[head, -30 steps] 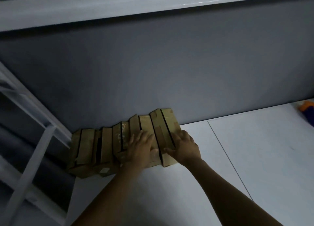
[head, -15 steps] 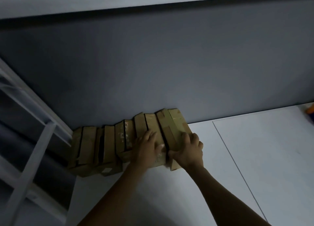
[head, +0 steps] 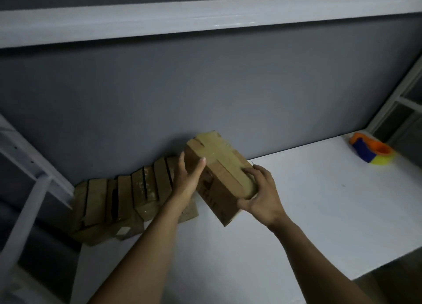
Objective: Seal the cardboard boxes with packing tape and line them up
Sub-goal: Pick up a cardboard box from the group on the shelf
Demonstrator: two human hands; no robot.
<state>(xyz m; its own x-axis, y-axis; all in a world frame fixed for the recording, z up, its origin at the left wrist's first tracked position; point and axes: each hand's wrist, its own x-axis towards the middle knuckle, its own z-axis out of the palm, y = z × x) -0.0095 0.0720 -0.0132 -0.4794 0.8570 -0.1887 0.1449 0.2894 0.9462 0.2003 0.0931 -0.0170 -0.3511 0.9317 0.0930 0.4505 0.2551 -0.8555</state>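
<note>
I could read nothing in this view. Dark print (head: 209,197) ran along the left side face of the tilted cardboard box (head: 219,166), but it was too dim and blurred for me to make out a single letter. A pale square sticker (head: 123,231) sat on the near face of one box in the row of boxes (head: 127,196) at the far left by the wall, and any writing on it was too small for me to tell.
</note>
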